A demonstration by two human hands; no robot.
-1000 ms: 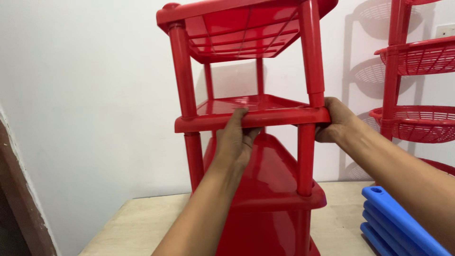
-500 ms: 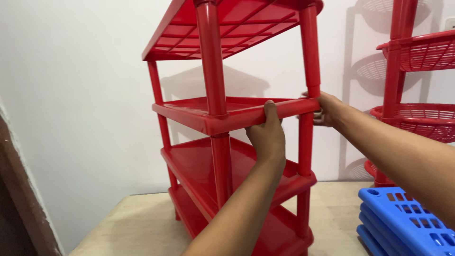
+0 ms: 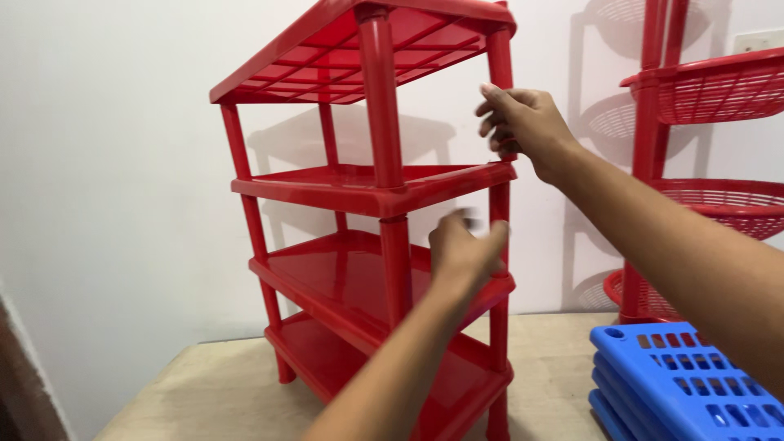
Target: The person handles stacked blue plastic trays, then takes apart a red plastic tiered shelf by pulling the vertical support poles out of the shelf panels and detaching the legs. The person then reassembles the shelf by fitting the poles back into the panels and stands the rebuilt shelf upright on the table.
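On the beige table [image 3: 204,392] against the white wall stands the red four-tier plastic rack [image 3: 367,212], upright, where a moment ago we held it tilted. Our left hand [image 3: 464,253] has let go of the second shelf's front edge and now hovers, blurred, before the near right post, fingers loosely curled and holding nothing. Our right hand [image 3: 527,122] has risen from that shelf's corner to the far right post just above it; whether its partly spread fingers touch the post, we cannot tell. Beside the rack on the right lies a stack of blue perforated shelves [image 3: 686,384]. Behind these, a red round-basket stand [image 3: 702,122] stands close.
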